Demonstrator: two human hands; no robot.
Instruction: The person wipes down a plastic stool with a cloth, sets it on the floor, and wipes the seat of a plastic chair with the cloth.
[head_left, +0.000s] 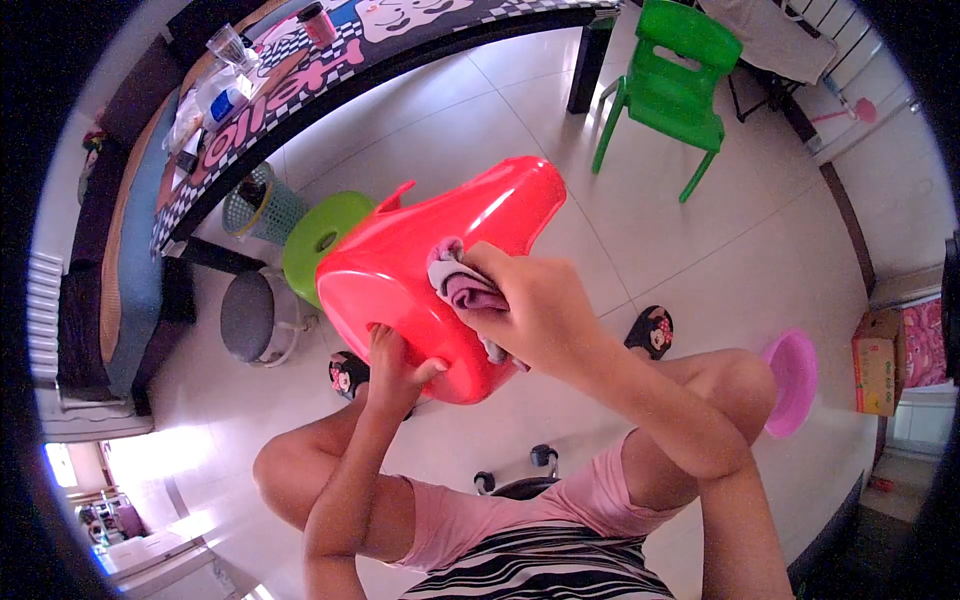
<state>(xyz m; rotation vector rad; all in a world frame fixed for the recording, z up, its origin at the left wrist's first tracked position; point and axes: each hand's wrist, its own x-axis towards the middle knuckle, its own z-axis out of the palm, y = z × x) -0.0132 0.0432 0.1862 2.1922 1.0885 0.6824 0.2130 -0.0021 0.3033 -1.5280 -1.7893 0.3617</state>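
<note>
A glossy red plastic stool [400,260] is held up on its side over the floor in front of my lap. My left hand [392,365] grips its near face, the fingertips seemingly hooked into a small opening and the thumb lying along the surface. In my right hand [545,305] is a bunched purple and white cloth [465,285], pressed against the stool's upper right side. My right fingers are wrapped round the cloth, and part of it hangs out below them. The stool's far side is hidden.
A green stool [305,250], a grey round stool [250,315] and a mesh basket [265,205] stand left. Beyond are a table [380,65] bearing cups and a green chair [675,85]. At right are a pink basin [792,385] and a cardboard box [877,365].
</note>
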